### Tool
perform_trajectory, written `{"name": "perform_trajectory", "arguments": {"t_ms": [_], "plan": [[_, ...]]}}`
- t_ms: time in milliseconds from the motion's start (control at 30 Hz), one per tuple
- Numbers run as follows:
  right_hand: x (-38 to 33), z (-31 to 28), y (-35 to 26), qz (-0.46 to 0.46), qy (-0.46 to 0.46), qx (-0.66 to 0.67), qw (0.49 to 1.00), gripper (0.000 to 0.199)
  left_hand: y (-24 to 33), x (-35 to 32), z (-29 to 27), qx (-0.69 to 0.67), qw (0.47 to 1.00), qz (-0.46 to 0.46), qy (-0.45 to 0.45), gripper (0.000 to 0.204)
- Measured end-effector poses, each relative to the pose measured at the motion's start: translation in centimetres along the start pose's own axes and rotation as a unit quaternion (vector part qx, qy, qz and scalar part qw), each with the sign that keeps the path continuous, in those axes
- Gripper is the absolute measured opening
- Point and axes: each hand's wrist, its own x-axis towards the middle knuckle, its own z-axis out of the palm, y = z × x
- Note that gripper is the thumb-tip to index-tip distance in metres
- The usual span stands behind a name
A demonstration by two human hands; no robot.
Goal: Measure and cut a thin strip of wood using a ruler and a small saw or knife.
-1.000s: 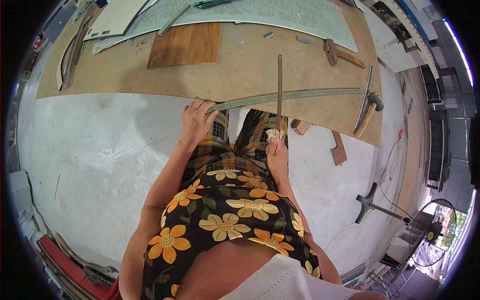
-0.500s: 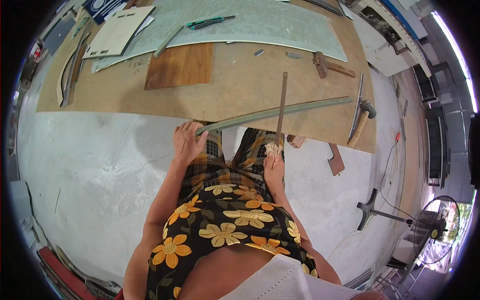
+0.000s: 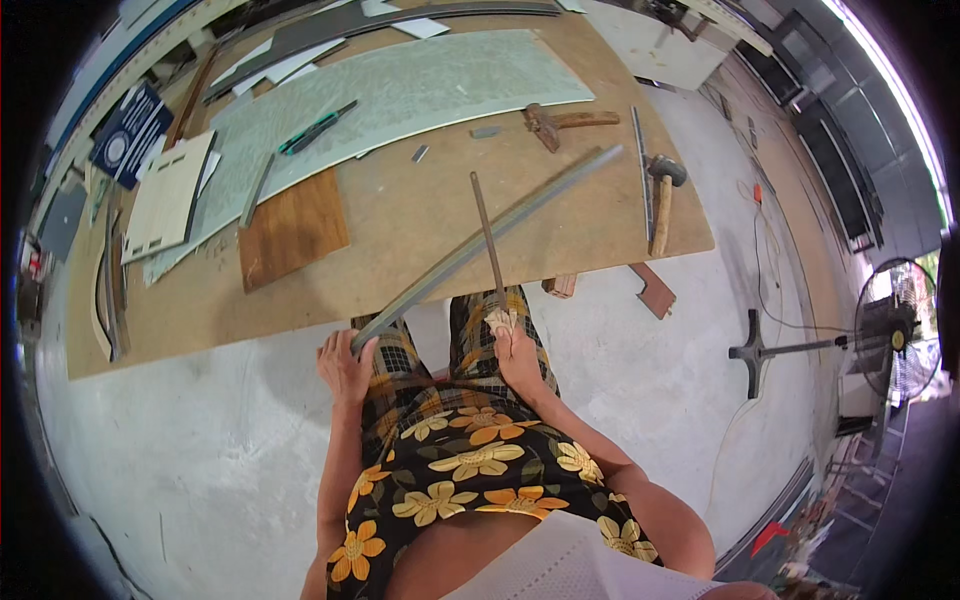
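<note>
My left hand (image 3: 347, 364) is closed round the near end of a long grey-green metal bar (image 3: 440, 270), just off the table's front edge. From there the bar slants over the tabletop, away to the right. In my right hand (image 3: 518, 357) is a thin brown hacksaw blade (image 3: 484, 222), held by its near end, which is wrapped in pale cloth (image 3: 500, 320). The blade points away from me and crosses the bar in view. Whether the two touch cannot be made out. Both hands are over my knees.
The brown table (image 3: 400, 190) bears a pale green sheet (image 3: 400, 95), a utility knife (image 3: 318, 128), a wooden board (image 3: 295, 232), a rusty-headed hammer (image 3: 545, 126) and a black mallet (image 3: 664, 180). A metal strip (image 3: 643, 165) lies beside the mallet. A fan (image 3: 897, 335) stands right.
My view has turned, so the table appears tilted. The bar's far end has swung farther from the front edge, toward the rusty-headed hammer. Both hands keep their holds.
</note>
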Motion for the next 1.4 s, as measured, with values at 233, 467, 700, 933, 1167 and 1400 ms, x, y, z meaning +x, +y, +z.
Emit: {"name": "perform_trajectory", "arguments": {"t_ms": [233, 467, 700, 933, 1167, 1400], "plan": [[-0.1, 0.4, 0.9, -0.059, 0.045, -0.007, 0.997, 0.027, -0.4, -0.3, -0.4, -0.012, 0.999, -0.044, 0.006, 0.026], [-0.1, 0.5, 1.2, -0.080, 0.049, 0.011, 0.996, 0.026, 0.5, 1.3, -1.2, -0.023, 0.992, -0.122, -0.008, 0.025], [0.0, 0.9, 2.6, -0.069, 0.047, -0.013, 0.996, 0.027, 2.1, 2.5, -1.2, -0.029, 0.982, -0.184, -0.009, 0.028], [0.1, 0.7, 1.7, -0.063, 0.051, -0.025, 0.996, 0.033, 2.9, 4.0, -0.5, -0.025, 0.977, -0.210, -0.035, 0.034], [0.1, -0.1, 1.0, 0.012, 0.008, -0.009, 1.000, 0.031, 2.7, 5.1, 0.3, -0.027, 0.980, -0.196, -0.030, 0.036], [0.0, 0.1, 2.1, -0.009, 0.019, 0.017, 1.000, 0.032, 1.7, 5.3, 0.5, -0.039, 0.984, -0.176, -0.005, 0.034]]}}
